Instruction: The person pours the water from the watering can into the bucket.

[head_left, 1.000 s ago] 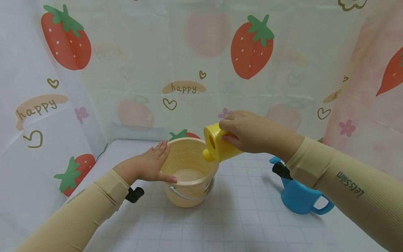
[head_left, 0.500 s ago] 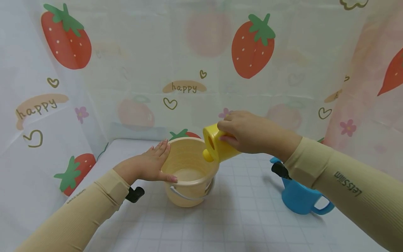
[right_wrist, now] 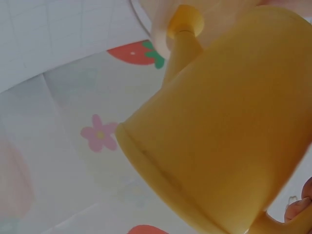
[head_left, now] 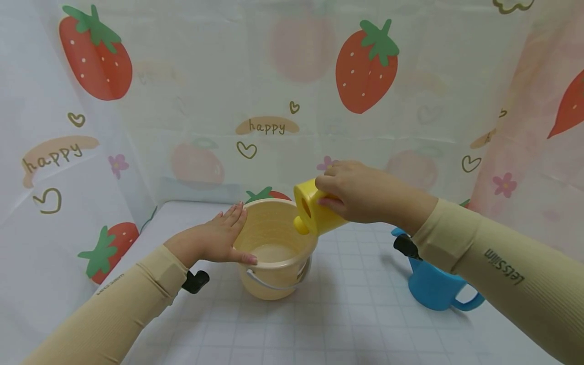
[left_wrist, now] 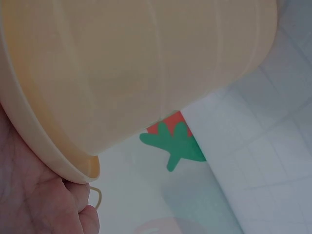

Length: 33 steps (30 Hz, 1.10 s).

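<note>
A cream bucket (head_left: 269, 284) stands upright on the table, its thin white handle hanging down at the front. My left hand (head_left: 212, 241) rests on the bucket's left rim with fingers and thumb spread straight; in the left wrist view the palm lies against the rim (left_wrist: 36, 131). My right hand (head_left: 360, 190) grips the handle of a yellow toy watering can (head_left: 321, 215). The can is tipped toward the left, its round spout head over the bucket's right rim. In the right wrist view the can's body (right_wrist: 219, 117) fills the middle, with fingertips (right_wrist: 297, 208) curled round its handle.
A blue watering can (head_left: 435, 289) stands on the table at the right, partly hidden behind my right forearm. The white table (head_left: 356, 314) has a grid pattern. A curtain (head_left: 205, 76) printed with strawberries hangs behind and along both sides.
The right hand and the yellow watering can have shifted very slightly to the left since the first frame. The left hand and the bucket have stayed in place.
</note>
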Tool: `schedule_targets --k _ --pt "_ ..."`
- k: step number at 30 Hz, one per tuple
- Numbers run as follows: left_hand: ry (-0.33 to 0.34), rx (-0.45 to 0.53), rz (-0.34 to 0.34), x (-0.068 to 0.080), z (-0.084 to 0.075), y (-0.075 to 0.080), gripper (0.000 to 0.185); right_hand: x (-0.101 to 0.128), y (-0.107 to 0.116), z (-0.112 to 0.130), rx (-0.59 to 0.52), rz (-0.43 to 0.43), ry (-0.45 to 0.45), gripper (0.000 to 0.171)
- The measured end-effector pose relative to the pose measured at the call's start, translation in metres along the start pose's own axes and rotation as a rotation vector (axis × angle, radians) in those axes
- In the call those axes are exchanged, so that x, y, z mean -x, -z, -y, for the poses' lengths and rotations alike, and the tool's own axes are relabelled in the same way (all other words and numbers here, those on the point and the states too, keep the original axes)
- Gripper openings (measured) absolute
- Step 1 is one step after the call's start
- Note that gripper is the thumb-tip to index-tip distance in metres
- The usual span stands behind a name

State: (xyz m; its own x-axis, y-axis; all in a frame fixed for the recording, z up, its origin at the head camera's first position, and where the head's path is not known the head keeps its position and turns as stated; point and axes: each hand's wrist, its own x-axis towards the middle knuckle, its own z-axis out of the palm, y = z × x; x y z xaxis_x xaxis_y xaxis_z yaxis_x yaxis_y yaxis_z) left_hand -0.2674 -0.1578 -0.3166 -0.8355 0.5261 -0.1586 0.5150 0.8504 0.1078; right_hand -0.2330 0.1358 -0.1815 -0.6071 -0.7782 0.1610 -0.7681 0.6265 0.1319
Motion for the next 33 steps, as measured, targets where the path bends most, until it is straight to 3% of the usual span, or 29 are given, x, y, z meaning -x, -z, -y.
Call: schedule_targets --k 7,15,24,33 --pt "0.006 -0.006 0.003 -0.001 0.001 -0.002 0.124 0.008 -0.007 -0.007 -0.055 -0.073 -0.039 0.015" --pt "0.0 -0.004 -0.003 0.0 0.001 -0.001 0.123 0.021 -0.017 -0.017 -0.192 -0.154 -0.171 0.015" --pt "-0.002 -0.01 -0.002 0.0 0.002 -0.001 0.123 0.03 -0.024 -0.022 -0.267 -0.207 -0.207 0.015" --pt "0.0 -0.01 0.004 0.001 0.001 0.001 0.123 0.043 -0.032 -0.03 -0.343 -0.278 -0.335 0.019"
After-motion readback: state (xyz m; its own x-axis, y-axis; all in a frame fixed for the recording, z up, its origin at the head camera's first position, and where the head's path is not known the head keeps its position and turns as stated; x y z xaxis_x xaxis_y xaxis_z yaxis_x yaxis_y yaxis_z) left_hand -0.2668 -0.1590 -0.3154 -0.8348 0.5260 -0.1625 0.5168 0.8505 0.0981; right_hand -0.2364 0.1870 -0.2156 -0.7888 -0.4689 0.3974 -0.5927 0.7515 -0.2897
